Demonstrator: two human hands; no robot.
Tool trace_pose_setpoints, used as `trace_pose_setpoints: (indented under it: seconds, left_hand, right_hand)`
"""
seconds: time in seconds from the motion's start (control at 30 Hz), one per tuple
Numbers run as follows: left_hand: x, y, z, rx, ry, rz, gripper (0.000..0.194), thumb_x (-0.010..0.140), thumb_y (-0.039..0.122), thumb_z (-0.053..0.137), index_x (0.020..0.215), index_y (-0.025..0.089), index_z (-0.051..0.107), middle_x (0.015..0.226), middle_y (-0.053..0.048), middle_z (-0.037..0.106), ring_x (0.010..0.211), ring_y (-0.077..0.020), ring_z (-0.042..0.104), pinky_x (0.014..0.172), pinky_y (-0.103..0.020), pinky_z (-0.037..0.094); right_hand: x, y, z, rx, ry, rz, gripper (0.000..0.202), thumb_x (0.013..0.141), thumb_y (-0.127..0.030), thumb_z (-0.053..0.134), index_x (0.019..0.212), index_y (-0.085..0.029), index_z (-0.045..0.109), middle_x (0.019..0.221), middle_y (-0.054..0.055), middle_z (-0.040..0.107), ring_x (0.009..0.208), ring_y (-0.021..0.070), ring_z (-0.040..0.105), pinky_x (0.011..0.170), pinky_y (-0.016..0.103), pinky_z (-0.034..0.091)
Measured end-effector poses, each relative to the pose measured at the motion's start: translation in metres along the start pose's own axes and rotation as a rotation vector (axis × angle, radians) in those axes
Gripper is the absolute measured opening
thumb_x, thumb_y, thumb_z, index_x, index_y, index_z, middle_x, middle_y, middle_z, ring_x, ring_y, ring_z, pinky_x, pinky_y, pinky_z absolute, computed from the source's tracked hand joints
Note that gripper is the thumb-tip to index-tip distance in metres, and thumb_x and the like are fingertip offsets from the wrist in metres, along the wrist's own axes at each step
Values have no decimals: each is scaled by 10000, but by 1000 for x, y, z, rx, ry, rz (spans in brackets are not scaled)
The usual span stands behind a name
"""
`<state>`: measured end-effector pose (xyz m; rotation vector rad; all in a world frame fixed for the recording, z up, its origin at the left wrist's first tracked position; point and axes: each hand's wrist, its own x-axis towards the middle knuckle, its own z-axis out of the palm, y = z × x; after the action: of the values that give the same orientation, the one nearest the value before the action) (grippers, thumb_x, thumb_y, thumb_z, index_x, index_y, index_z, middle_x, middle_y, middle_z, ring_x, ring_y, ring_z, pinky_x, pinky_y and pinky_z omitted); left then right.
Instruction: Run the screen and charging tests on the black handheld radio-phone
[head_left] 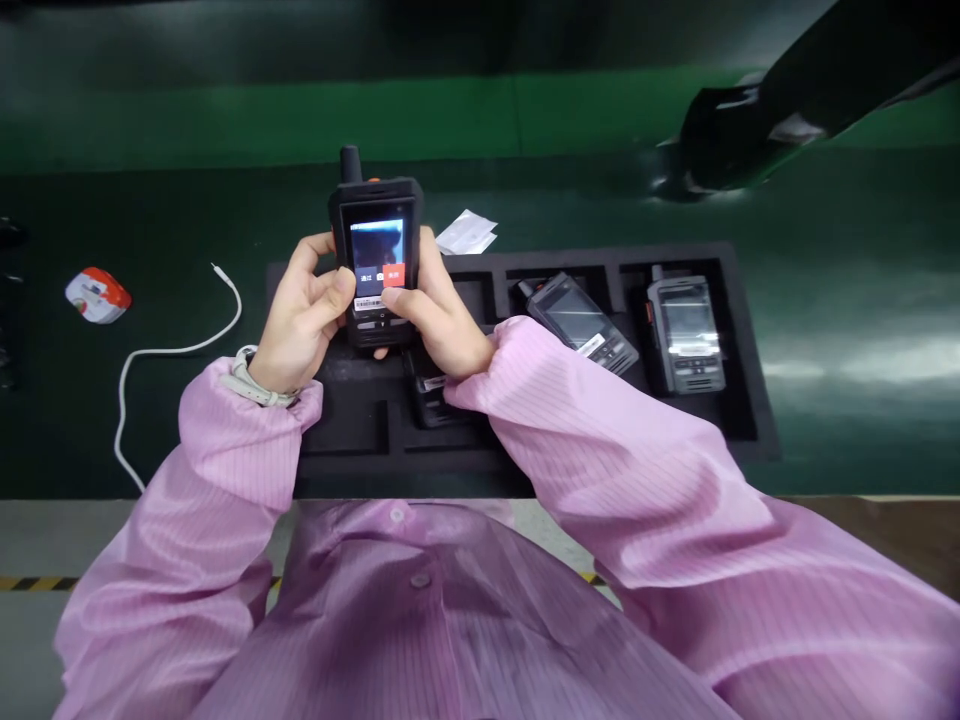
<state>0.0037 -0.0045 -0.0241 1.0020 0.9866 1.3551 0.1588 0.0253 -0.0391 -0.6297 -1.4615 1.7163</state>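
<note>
Between my two hands is a black handheld radio (376, 240) with a stubby antenna and a lit screen, held upright above a foam tray. My left hand (304, 315) grips its left side, the thumb lying at the screen's lower left edge. On the other side, my right hand (442, 315) is wrapped round the radio, its thumb near a red button at the screen's lower right. Below my right wrist, another radio (431, 395) lies in the tray, partly hidden by the sleeve.
The black foam tray (754, 400) also holds a tilted radio (581, 325) and a grey-framed radio (688, 335). Folded white paper (467, 233) lies behind it. A white cable (180, 350) and a red-and-white item (98, 296) are at left. A black arm (757, 120) reaches in from upper right.
</note>
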Motion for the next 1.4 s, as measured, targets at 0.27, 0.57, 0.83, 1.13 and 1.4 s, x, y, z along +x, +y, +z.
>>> trace_pose_setpoints:
  seconds: [0.27, 0.57, 0.83, 1.13, 1.4]
  left_hand:
    - [-4, 7, 3, -38, -65, -38, 422, 837, 457, 800, 1115, 263, 549, 937, -20, 713, 1028, -295, 768, 714, -395, 698]
    - [-4, 8, 3, -20, -56, 25, 398, 816, 405, 835, 1079, 252, 578, 1035, -18, 709, 1142, -305, 734, 752, -346, 687]
    - [-2, 2, 3, 35, 13, -23, 320, 907, 308, 743, 1142, 273, 529, 1079, -2, 682, 1184, -312, 721, 803, -363, 668]
    - [3, -6, -1, 118, 25, 63, 355, 895, 296, 742, 1161, 272, 507, 1111, -19, 677, 1223, -299, 703, 832, -327, 657]
    - [3, -7, -2, 165, -5, 102, 347, 906, 380, 729, 1160, 275, 517, 1087, -20, 679, 1174, -296, 726, 797, -332, 661]
  right_hand:
    - [-2, 0, 2, -26, 47, 16, 544, 919, -592, 594, 1303, -301, 341, 1101, 27, 546, 778, 137, 608, 474, 236, 558]
    - [-1, 0, 0, -101, 88, -35, 518, 936, -594, 586, 1298, -282, 384, 1169, 40, 551, 973, 186, 631, 662, 311, 645]
    - [0, 5, -4, -130, 88, -31, 519, 971, -598, 567, 1371, -340, 361, 1258, 21, 569, 1197, 246, 607, 879, 397, 632]
    - [3, 12, -8, -313, 72, -156, 566, 1025, -603, 447, 1454, -268, 292, 1327, 38, 547, 1300, 232, 566, 1030, 386, 587]
    - [3, 14, -10, -423, 8, -167, 662, 1002, -727, 342, 1503, -302, 259, 1345, 46, 542, 1225, 226, 609, 942, 339, 626]
